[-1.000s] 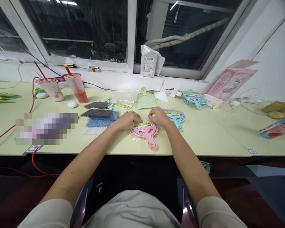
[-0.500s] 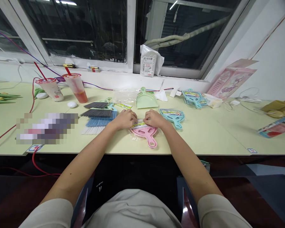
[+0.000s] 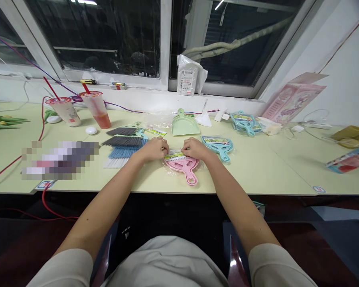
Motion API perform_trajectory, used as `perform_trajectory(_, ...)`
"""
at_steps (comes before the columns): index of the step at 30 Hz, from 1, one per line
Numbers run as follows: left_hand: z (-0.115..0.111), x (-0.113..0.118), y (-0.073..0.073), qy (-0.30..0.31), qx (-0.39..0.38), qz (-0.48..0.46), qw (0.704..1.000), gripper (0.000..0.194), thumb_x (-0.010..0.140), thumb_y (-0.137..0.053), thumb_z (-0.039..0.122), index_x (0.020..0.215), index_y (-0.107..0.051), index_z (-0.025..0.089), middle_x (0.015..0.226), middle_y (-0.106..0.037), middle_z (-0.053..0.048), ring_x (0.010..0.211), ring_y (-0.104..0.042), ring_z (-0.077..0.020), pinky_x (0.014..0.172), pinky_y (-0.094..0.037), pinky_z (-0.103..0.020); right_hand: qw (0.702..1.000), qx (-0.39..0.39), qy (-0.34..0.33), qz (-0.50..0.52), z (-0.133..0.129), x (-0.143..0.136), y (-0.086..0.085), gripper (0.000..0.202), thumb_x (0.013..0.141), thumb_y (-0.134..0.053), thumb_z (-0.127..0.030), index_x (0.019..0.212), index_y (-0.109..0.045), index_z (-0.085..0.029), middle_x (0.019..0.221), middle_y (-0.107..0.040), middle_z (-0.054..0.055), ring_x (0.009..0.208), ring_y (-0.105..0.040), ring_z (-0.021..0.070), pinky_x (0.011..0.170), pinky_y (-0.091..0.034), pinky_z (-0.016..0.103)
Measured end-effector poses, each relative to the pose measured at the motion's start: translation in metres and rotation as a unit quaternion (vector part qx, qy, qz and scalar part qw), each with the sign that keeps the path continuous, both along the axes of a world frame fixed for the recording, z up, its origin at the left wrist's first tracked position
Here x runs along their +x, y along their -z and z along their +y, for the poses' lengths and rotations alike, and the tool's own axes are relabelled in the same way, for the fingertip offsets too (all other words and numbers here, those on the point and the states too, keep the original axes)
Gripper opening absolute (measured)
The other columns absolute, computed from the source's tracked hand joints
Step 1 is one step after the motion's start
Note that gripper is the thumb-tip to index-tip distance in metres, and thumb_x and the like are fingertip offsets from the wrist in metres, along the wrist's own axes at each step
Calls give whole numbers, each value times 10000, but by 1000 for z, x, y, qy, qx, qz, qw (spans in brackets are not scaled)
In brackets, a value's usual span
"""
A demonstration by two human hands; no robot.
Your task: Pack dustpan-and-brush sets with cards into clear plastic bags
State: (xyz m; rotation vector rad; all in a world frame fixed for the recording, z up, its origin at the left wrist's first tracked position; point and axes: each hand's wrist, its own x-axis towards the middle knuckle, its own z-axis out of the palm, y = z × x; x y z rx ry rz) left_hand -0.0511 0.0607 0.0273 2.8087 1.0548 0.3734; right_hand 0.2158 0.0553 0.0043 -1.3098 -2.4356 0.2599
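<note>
A pink dustpan-and-brush set (image 3: 187, 166) lies flat before me in a clear plastic bag, its handle pointing towards me. A green and white label (image 3: 176, 155) runs along its far edge. My left hand (image 3: 156, 148) is closed at the bag's far left corner, fingers curled. At the far right corner, my right hand (image 3: 195, 148) pinches the bag with its fingertips. Just right of that hand lies a blue wrapped dustpan set (image 3: 219, 147). Beyond both hands is a pale green dustpan (image 3: 184, 124). Several hand brushes (image 3: 124, 146) are stacked left of my left hand.
Two drink cups (image 3: 96, 111) with red straws stand at the back left. More wrapped blue sets (image 3: 245, 122) lie at the back right, near a pink box (image 3: 294, 97). A red cable (image 3: 44, 199) hangs over the table's front edge. A blurred patch (image 3: 60, 160) covers something on the left.
My left hand has shifted slightly left, and more of the label shows between the hands. My right hand stays at the bag's far right corner.
</note>
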Motion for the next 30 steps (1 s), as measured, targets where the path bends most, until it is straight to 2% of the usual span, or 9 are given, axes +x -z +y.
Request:
perform_trajectory(3,2,-4,5,0,-1,-13,1000,347,849,-580,212,1108,-811,206,1126,-761,-87,1110,-641,-274,967,-498,-362,1000,-1,1,-1,-1,0,-1,188,868,-672,-185,774,-832,-215,893,-756,59,945,-586,230,806,-420,307)
perform_trajectory(6,6,-6,10,-40,0,-23,999,383,888,-563,201,1212,-764,172,1181,-743,-114,1097,-663,-259,943,-513,-341,1000,-7,2,-1,-1,0,-1,192,866,-669,-177,773,-832,-216,900,-757,58,950,-591,227,812,-424,303)
perform_trajectory(9,8,-6,11,-75,7,-30,997,366,926,-484,147,1147,-776,165,1151,-758,-114,1067,-679,-241,935,-511,-323,1000,-12,4,2,-2,-1,-2,193,869,-666,-165,790,-835,-212,917,-761,58,968,-596,227,820,-425,298)
perform_trajectory(12,7,-5,8,-79,4,-28,996,329,924,-492,161,1059,-792,173,1089,-771,-103,1035,-685,-238,927,-508,-317,1000,-12,7,0,-3,-1,-3,186,868,-669,-163,795,-834,-208,919,-761,56,968,-599,225,821,-424,294)
perform_trajectory(17,5,-6,8,-62,5,-21,998,388,884,-551,189,1210,-761,166,1098,-760,-105,986,-685,-237,854,-514,-316,1000,-12,3,5,-3,-2,-3,188,874,-662,-168,801,-831,-205,917,-758,58,975,-610,226,830,-434,294)
perform_trajectory(23,8,-9,7,-31,18,-7,999,313,863,-541,140,1001,-814,205,1030,-771,-79,1018,-662,-240,896,-501,-325,1000,-19,4,0,-3,-2,-4,190,866,-660,-156,796,-831,-199,916,-750,64,973,-623,219,839,-443,290)
perform_trajectory(30,-2,-11,2,5,22,20,1000,378,866,-534,127,1018,-855,254,1041,-786,-59,1021,-646,-237,917,-478,-340,1000,-12,10,-1,-6,-4,-7,204,869,-644,-166,777,-822,-201,907,-742,62,949,-624,210,832,-440,289)
